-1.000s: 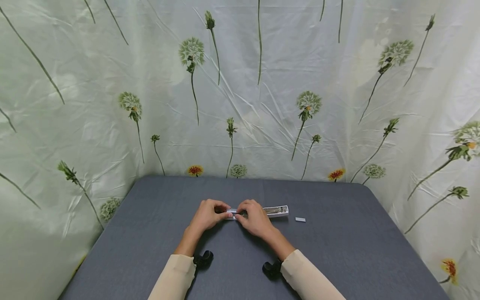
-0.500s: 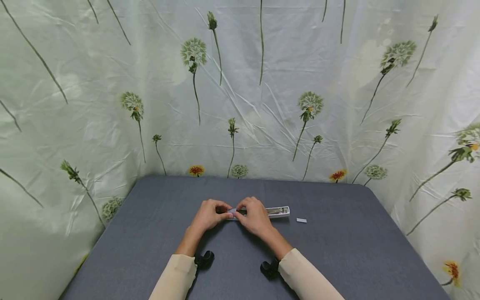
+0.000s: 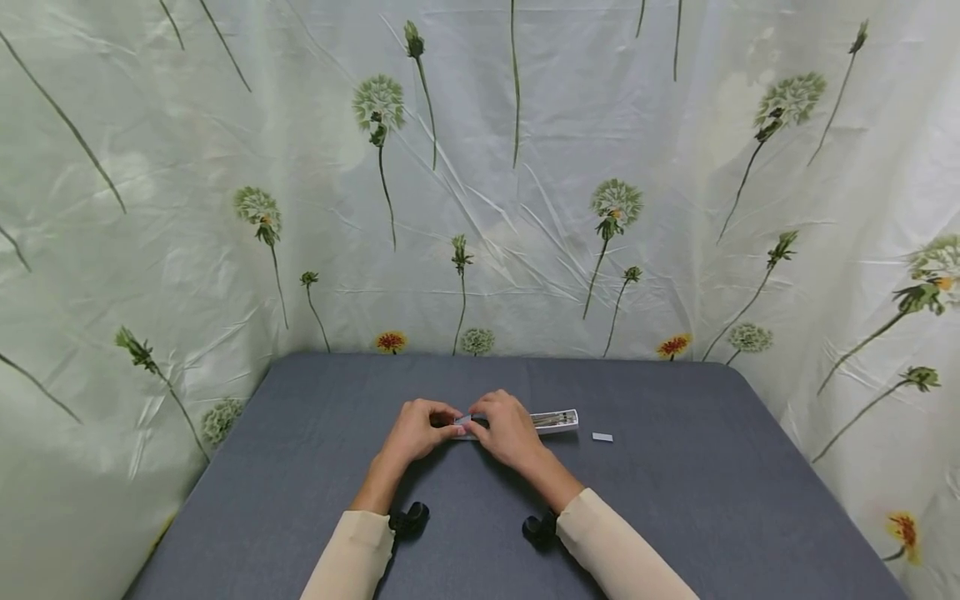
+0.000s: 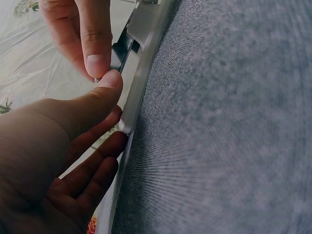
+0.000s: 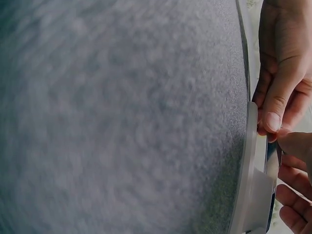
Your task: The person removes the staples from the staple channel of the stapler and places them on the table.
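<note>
A long, narrow white case [image 3: 557, 423] with thin metal-looking parts inside lies on the table, its left end between the hands. My left hand [image 3: 415, 429] has thumb and index finger pinched together at that end, on a small grey flat piece [image 3: 462, 422]; its other fingers lie beside the case end in the left wrist view. From the right, my right hand [image 3: 507, 427] pinches at the same piece, its thumb tip meeting the left thumb. A dark shiny strip [image 4: 119, 54] shows along the case beside the fingertips. The fingers hide much of the small piece.
A small light-grey rectangle [image 3: 602, 437] lies on the table right of the case. The dark grey table [image 3: 480, 533] reaches back to a curtain [image 3: 525, 208] printed with dandelions. Black wrist bands [image 3: 408, 521] sit below both hands.
The right hand's fingertips have shifted slightly left towards the left hand's. The small grey piece shows tilted between the fingers. The left hand and the case stay nearly in place.
</note>
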Tool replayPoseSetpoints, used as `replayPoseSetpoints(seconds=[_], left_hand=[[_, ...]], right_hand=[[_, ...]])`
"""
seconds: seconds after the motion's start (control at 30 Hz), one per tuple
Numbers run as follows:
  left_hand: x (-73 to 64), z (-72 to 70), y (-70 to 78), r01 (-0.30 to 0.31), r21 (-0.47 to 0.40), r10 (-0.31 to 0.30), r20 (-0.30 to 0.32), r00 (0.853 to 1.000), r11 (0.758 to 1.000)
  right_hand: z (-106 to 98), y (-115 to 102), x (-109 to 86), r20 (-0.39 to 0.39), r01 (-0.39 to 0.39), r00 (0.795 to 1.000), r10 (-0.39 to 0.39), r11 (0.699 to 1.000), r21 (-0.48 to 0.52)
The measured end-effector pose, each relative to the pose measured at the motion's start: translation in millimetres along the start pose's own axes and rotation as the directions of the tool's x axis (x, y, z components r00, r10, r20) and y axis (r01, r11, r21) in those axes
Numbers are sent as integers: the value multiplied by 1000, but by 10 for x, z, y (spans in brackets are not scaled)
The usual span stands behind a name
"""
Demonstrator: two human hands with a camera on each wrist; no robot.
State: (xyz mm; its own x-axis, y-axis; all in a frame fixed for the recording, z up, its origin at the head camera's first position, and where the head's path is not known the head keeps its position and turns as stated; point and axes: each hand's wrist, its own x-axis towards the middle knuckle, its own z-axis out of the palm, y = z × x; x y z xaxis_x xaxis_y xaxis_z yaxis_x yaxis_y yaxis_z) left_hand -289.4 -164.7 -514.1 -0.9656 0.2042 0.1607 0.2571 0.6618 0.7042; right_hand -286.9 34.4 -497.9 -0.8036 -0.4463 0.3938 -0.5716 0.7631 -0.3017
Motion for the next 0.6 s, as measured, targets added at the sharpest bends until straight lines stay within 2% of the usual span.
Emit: replayPoseSetpoints(seconds=[0.17,0.4,0.6], left_hand=[[1,10,-14,-6,5,6,4,1000,1000],[-4,15,-12,-4,8,4,6,1000,1000],[-6,6,-5,25,14,-25,-9,1000,1000]], right_hand=[[-16,17,-1,35,32,999,-32,999,7],[-81,81,-23,48,16,999,-20,996,87],[-177,164,-33,41,-3,999,-4,988,153]])
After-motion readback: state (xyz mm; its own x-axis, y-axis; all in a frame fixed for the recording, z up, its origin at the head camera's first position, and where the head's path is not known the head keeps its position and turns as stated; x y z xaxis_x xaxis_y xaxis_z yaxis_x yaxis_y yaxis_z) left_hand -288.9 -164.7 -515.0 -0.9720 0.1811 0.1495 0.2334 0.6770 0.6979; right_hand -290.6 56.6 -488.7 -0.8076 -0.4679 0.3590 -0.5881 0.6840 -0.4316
